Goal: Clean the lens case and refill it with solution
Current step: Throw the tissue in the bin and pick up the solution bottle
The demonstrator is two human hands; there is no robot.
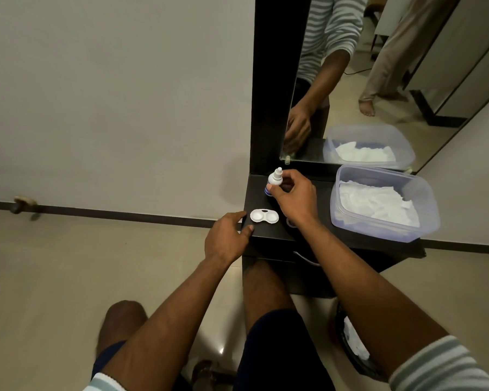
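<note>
Dark shelf (316,235) under a mirror (378,80), seen from above. Your right hand (295,197) pinches the solution bottle (274,180), thumb on its near side, fingers curled round the far side. The bottle stands upright at the far left of the shelf, nozzle up.

The lens case (264,216) lies flat on the shelf, near of the bottle, both white wells uncovered and facing up. What they contain cannot be made out.

Your left hand (227,238) rests on the shelf's near left corner, fingers relaxed, holding nothing, thumb tip just beside the case but apart from it.

A clear plastic tub (426,221) with white tissues (376,201) inside sits at the right end. A small clear item (290,222) beside your right wrist is too hidden to identify.
</note>
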